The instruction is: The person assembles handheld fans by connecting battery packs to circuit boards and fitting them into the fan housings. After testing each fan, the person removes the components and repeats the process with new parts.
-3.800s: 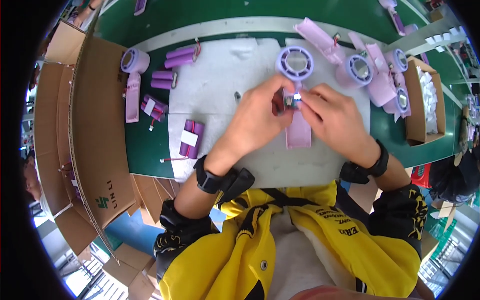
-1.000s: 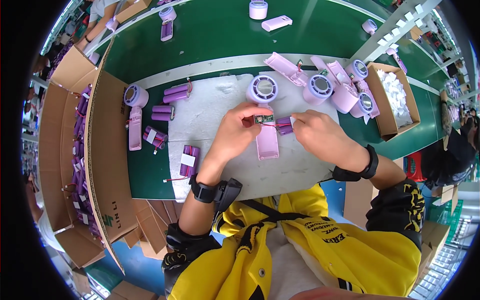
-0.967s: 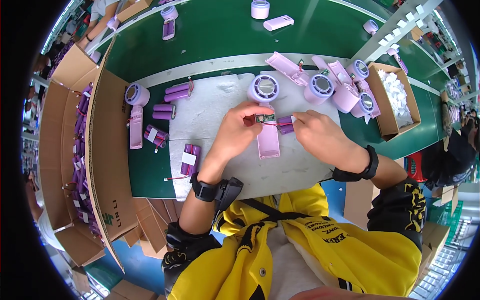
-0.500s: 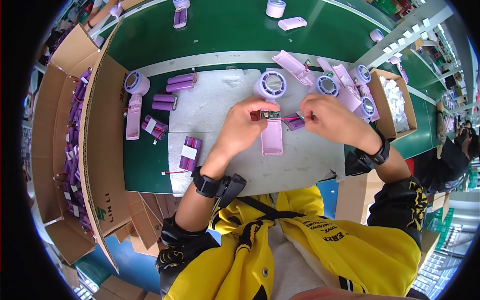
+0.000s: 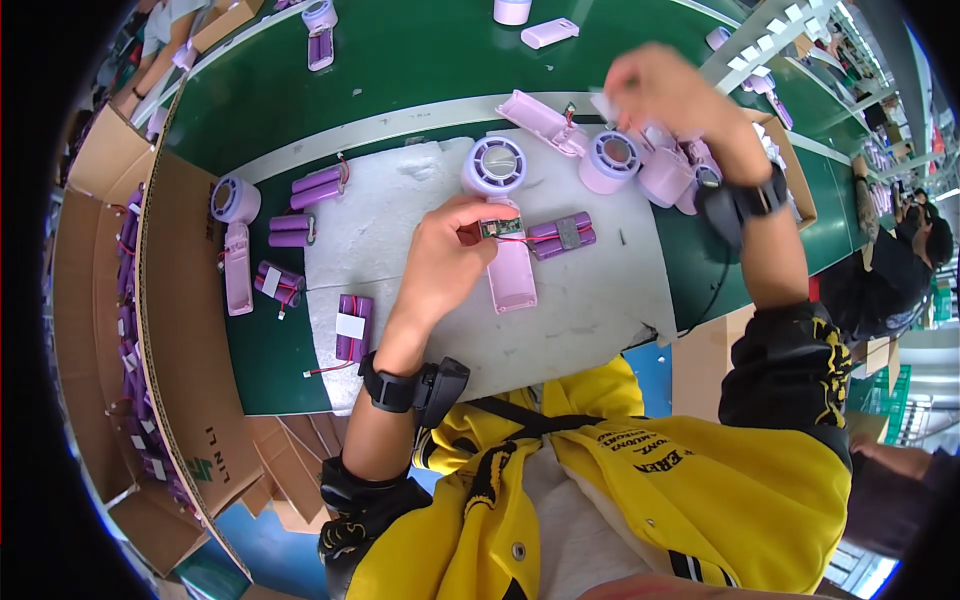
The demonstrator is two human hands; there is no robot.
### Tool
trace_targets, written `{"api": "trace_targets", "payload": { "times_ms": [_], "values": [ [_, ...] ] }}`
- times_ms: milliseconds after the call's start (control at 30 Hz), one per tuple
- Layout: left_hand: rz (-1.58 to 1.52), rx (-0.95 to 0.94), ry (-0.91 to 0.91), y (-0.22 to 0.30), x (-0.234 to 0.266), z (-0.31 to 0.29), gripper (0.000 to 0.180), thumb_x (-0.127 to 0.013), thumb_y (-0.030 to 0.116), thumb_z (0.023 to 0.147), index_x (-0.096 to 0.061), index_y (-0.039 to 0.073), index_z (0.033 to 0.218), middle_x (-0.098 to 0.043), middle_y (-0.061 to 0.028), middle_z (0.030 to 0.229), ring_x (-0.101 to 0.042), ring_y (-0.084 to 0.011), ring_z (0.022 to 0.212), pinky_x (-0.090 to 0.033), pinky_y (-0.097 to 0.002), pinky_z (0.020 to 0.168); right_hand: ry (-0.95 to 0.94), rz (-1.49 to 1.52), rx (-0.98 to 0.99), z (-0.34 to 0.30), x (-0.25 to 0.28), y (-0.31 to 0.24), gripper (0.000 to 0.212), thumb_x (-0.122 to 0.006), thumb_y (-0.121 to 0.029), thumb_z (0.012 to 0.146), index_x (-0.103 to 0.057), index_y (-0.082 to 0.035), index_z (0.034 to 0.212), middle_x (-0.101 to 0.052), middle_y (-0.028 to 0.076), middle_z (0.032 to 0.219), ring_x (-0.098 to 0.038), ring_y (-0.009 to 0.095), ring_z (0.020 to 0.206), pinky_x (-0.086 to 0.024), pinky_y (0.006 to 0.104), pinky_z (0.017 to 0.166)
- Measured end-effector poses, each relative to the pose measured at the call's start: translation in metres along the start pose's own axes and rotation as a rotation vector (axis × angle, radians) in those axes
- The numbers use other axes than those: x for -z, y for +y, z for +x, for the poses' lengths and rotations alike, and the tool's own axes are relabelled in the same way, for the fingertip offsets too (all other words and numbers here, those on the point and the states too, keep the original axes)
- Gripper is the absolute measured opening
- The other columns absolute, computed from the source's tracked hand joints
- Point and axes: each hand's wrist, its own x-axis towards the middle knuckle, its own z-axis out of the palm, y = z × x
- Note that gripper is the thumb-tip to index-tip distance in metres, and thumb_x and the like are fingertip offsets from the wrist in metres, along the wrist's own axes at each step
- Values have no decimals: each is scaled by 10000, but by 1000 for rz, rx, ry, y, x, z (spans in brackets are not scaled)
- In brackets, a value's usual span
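Moved beyond the battery pack (image 5: pixel 562 236) is the right hand (image 5: pixel 668 92), grip unclear; left of the pack, a circuit board (image 5: pixel 505 228) is pinched by the left hand (image 5: pixel 448 256).

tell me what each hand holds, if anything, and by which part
The left hand pinches the green circuit board by its left end. The right hand is blurred; whether it holds the pale piece beside it cannot be told.
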Motion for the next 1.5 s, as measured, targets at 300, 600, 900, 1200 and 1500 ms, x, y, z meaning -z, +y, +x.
{"api": "trace_targets", "payload": {
  "times_ms": [300, 600, 900, 1200, 1500],
  "values": [
    [-25, 26, 4, -1, 1, -6, 384, -583, -104, 727, -737, 54, 1042, -657, -45, 1004, -565, -105, 736, -472, -234, 683, -92, -58, 371, -46, -73, -37, 315, -738, -113, 784, -644, -1, 1063, -658, 99, 1001, -631, 227, 835, -513, 346, 727],
    [3, 16, -43, 4, 5, 3, 352, -645, -70, 768, -730, 64, 1082, -651, -53, 985, -592, -112, 768, -493, -250, 708, -293, 129, 353, -57, -111, -18, 365, -770, -77, 774, -636, 3, 1104, -663, 75, 991, -623, 159, 857, -503, 304, 763],
    [135, -39, -73, 10, 9, 0, 337, -732, 2, 784, -728, 90, 1109, -659, -68, 914, -619, -140, 748, -503, -270, 679, -610, 670, -42, -58, -106, 1, 439, -732, -75, 825, -592, 25, 1229, -663, 66, 1000, -639, 141, 911, -502, 264, 820],
    [312, -141, -11, 17, 9, 1, 330, -746, 16, 754, -737, 80, 1077, -680, -120, 889, -634, -185, 673, -512, -292, 619, -785, 1241, 194, -76, -111, -7, 818, -758, -82, 765, -326, -44, 1458, -487, 101, 1280, -634, 238, 1022, -503, 341, 870],
    [367, -170, 10, 23, 7, -1, 299, -736, 16, 759, -740, 67, 1053, -681, -121, 864, -651, -192, 652, -508, -287, 598, -393, 492, 410, -73, -103, -15, 786, -828, -67, 624, -508, -67, 1341, -514, 79, 1254, -556, 244, 1134, -470, 378, 943]
  ]
}}
